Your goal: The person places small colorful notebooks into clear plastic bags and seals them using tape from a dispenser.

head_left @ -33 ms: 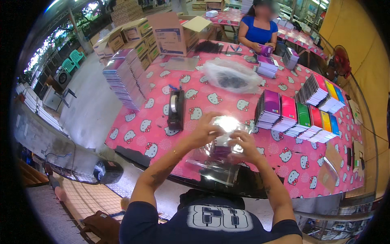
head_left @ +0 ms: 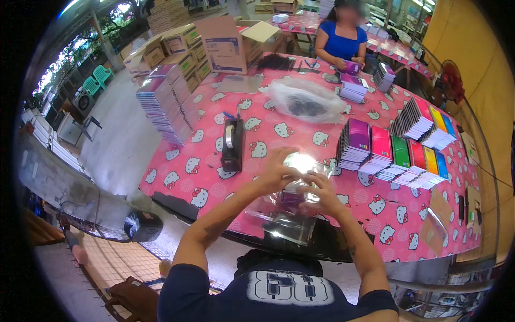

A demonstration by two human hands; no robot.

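Near the front edge of the table, both of my hands are on a clear plastic wrapper (head_left: 304, 161) that shines with strong glare. Inside or under it a dark purple notebook (head_left: 291, 198) shows in part; the glare hides most of it. My left hand (head_left: 280, 173) has its fingers curled over the wrapper's left and top side. My right hand (head_left: 321, 193) bends its fingers onto the right side, and the fingertips of both hands nearly meet. More clear plastic sleeves (head_left: 289, 229) lie flat between my forearms, at the table edge.
A black tape dispenser (head_left: 232, 145) stands to the left. Right of my hands are stacks of spiral notebooks (head_left: 355, 142) in several colours. A tall notebook stack (head_left: 166, 104) rises at the left edge. Beyond lies a plastic bag (head_left: 306, 101); across the table a co-worker (head_left: 341, 40) handles purple notebooks.
My left fingers have shifted slightly right, toward my right fingertips over the wrapper. The co-worker's hands have moved a little.
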